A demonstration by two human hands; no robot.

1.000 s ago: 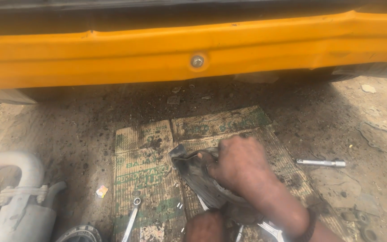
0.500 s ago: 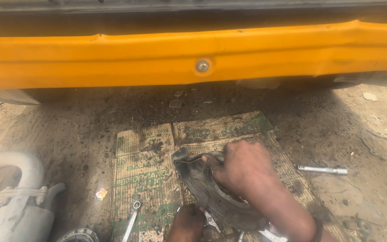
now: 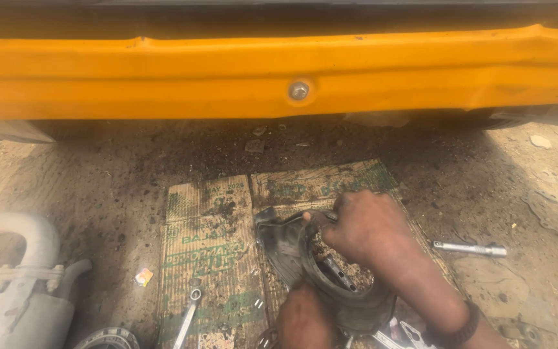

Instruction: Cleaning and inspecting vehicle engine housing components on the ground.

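At far left a silver-grey metal exhaust pipe and canister (image 3: 17, 291) lies on the dirt ground (image 3: 98, 181). A silver combination spanner (image 3: 188, 313) rests on the flattened brown cardboard sheet (image 3: 208, 239). The left hand (image 3: 305, 320), low in frame, touches the lower edge of the dark, greasy curved metal housing (image 3: 298, 249); its grip cannot be told. The right hand (image 3: 366, 229) is closed over the housing's upper rim. A silver socket bar (image 3: 469, 248) lies at right, below the orange vehicle body panel (image 3: 163, 77).

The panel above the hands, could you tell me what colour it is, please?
The panel is orange-yellow, with one grey bolt; the head view shows it.
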